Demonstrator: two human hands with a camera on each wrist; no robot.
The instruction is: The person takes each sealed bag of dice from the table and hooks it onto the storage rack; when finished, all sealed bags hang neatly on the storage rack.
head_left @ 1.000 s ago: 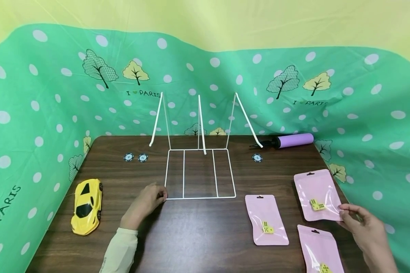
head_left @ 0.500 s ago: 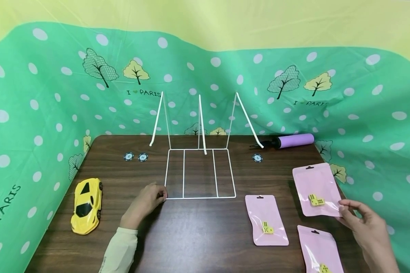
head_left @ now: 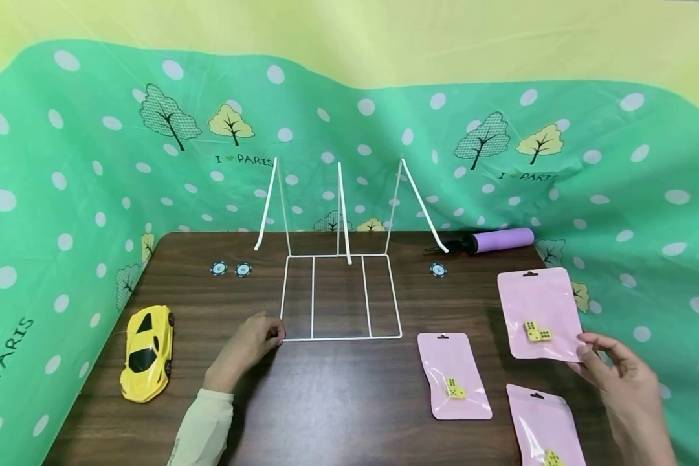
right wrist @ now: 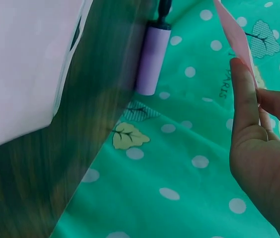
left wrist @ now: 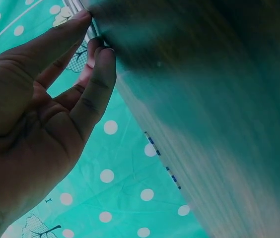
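A white wire rack [head_left: 326, 338] with three tall hooked prongs stands at the middle of the table. My left hand [head_left: 250, 346] pinches its front left corner; in the left wrist view the thumb and fingers [left wrist: 98, 79] meet at the white wire. On the right, my right hand [head_left: 623, 382] pinches the lower right corner of a pink pouch [head_left: 538, 298] with yellow dice showing through it. The right wrist view shows this pouch [right wrist: 234, 32] edge-on between thumb and fingers, raised off the table. Two similar pink pouches, one middle right [head_left: 443, 359] and one at the front [head_left: 538, 414], lie nearby.
A yellow toy car [head_left: 147, 353] sits at the left. Two poker chips [head_left: 243, 269] lie left of the rack and another chip [head_left: 438, 270] right of it. A purple hand pump [head_left: 501, 240] lies at the back right edge. Green dotted cloth [head_left: 210, 194] surrounds the table.
My right hand has lifted the pink pouch up and slightly away from me, turning it more upright. The left hand stays at the rack's corner.
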